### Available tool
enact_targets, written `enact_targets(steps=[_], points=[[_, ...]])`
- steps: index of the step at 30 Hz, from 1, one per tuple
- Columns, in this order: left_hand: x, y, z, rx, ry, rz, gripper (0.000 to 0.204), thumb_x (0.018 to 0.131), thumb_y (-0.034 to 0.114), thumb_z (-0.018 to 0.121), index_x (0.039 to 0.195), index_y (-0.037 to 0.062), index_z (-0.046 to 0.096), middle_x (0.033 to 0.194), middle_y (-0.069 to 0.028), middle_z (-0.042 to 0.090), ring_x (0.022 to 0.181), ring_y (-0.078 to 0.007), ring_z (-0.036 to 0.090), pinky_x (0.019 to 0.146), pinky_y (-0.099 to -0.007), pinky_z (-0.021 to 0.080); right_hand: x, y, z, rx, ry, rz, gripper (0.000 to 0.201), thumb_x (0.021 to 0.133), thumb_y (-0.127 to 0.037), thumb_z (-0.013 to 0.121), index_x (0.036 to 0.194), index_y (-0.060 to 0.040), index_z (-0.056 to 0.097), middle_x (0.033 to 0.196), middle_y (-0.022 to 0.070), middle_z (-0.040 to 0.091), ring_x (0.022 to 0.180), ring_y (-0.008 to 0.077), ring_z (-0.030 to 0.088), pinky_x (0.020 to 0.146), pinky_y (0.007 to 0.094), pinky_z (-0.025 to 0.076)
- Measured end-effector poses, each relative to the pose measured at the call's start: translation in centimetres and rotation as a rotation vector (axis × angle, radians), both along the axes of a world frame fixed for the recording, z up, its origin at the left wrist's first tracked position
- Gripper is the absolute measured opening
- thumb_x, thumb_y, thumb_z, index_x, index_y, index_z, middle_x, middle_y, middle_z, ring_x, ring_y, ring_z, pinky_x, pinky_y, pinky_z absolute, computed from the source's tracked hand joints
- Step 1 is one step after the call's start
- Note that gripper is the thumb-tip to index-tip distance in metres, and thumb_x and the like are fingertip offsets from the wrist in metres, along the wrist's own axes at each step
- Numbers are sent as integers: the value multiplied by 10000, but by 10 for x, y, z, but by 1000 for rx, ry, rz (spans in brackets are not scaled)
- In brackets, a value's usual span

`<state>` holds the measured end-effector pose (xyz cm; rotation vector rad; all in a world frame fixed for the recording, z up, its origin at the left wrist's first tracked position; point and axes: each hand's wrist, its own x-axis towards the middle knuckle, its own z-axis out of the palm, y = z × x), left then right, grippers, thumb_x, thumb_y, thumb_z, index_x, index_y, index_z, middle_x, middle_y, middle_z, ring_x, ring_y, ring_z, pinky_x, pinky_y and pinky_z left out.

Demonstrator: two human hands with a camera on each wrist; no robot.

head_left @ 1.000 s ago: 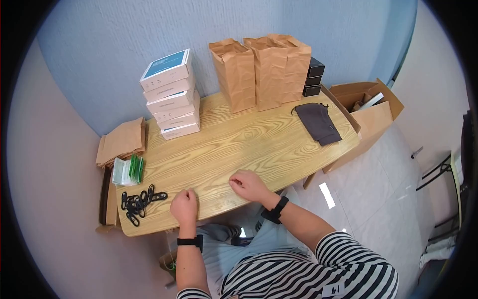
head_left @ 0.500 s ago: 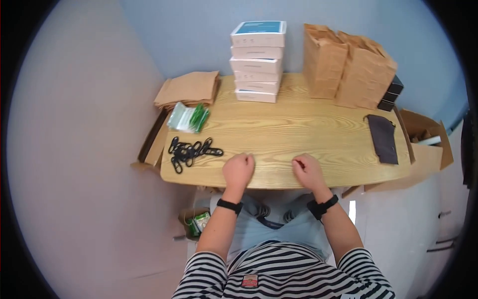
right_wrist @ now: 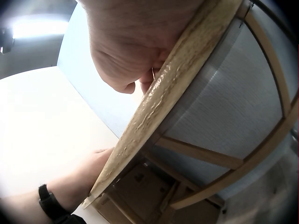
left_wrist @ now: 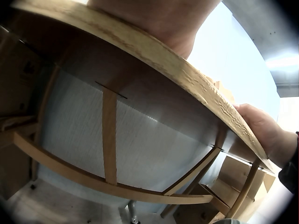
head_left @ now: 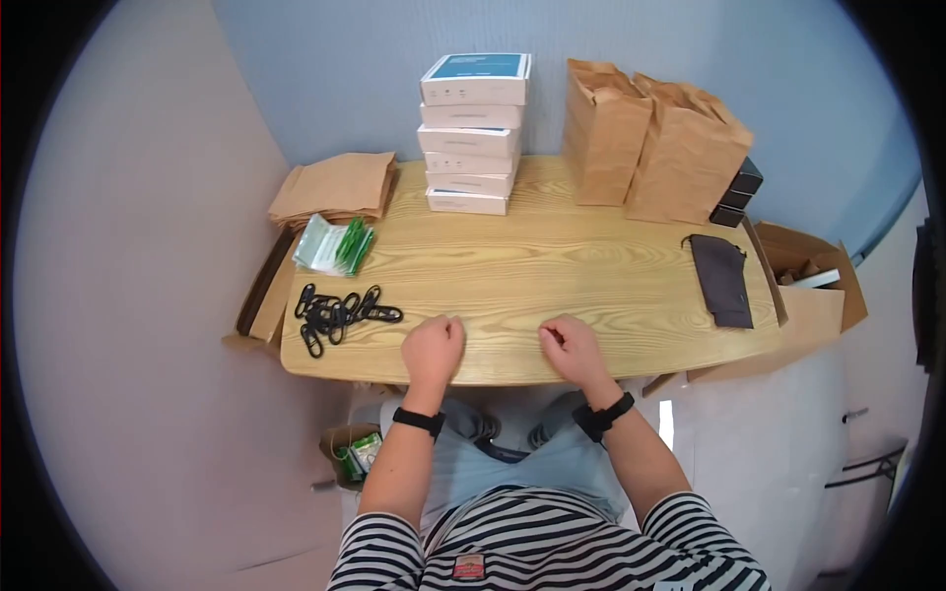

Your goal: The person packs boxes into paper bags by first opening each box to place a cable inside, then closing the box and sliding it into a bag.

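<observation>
Both hands rest at the front edge of the wooden table [head_left: 512, 286], fingers curled in and nothing held. My left hand [head_left: 432, 351] lies nearest a heap of black carabiner-like clips [head_left: 340, 315] on its left. Some way to the right is my right hand [head_left: 574, 350], thumb side up, with a dark grey drawstring pouch [head_left: 722, 281] lying farther right. From below, the left wrist view shows the left hand [left_wrist: 159, 21] over the table edge. In the right wrist view the right hand [right_wrist: 135, 42] hides part of its own fingers.
A stack of white boxes [head_left: 471, 143] stands at the back, beside upright brown paper bags [head_left: 680, 148] and small black boxes [head_left: 737, 192]. Green-and-clear packets [head_left: 335, 246] and flat paper bags [head_left: 335, 187] lie at left. Open cartons [head_left: 813, 305] flank the table.
The head view has swung from a tilted angle to face the table squarely, shifting everything in frame. Both hands stay curled at the table edge, and the objects keep their places.
</observation>
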<state>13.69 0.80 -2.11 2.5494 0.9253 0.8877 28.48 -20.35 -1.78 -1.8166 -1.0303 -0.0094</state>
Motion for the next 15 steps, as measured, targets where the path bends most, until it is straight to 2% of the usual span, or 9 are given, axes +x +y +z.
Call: enact_targets(steps=[5,7,15], points=[[0,-3,5,-25,4,-1,362,919,318,631,675,51,643,703,-164,652,667,-395,636,611,-494,503,0,-1,1,15,-20,5,143,893,-168,678,884,-27,705,797,134,660,763,318,644,674,411,504],[-1,-2,5,-59,32,13,393,945,365,628,708,54,662,717,-167,656,696,-401,636,636,-494,498,1,-2,2,12,-14,2,144,894,-170,673,885,-29,704,798,131,659,767,315,643,677,408,502],[-1,-2,4,-26,20,3,398,941,351,639,682,49,648,697,-170,647,665,-395,627,608,-487,491,0,-2,2,-6,9,30,130,905,-149,673,911,-21,697,820,132,660,775,314,636,688,395,495]])
